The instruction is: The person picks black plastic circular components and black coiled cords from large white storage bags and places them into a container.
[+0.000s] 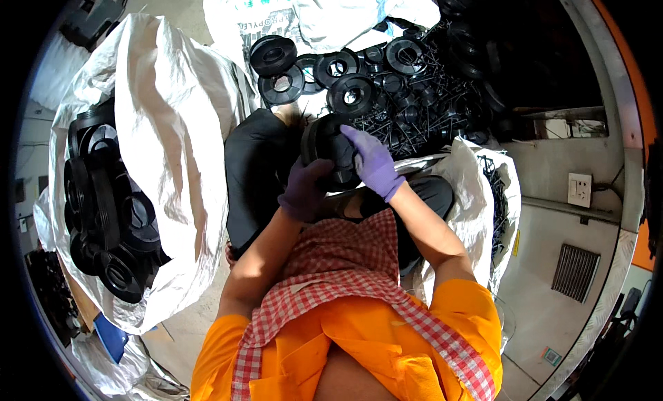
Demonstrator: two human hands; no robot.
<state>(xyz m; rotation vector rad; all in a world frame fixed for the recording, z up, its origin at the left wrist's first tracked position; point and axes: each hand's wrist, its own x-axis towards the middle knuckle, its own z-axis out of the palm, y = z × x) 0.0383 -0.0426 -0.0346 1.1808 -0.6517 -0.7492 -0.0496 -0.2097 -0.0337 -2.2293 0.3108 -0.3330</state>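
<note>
The left grip [306,188] and right grip [376,165] are holding a round black part [336,151] between them, nearer than the black heap [412,114], its probably light, stiff, slightly slippery outer edge seeming surest to grasp.

Both bare forearms [429,227] angled inward — purple-gloved left hand [304,189] lower, purple-gloved right hand [373,162] higher, close together.

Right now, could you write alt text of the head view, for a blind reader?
The person's left hand and right hand, in purple gloves, hold a black round part. Beyond lie black rings; at left, a white sack holds more.
</note>
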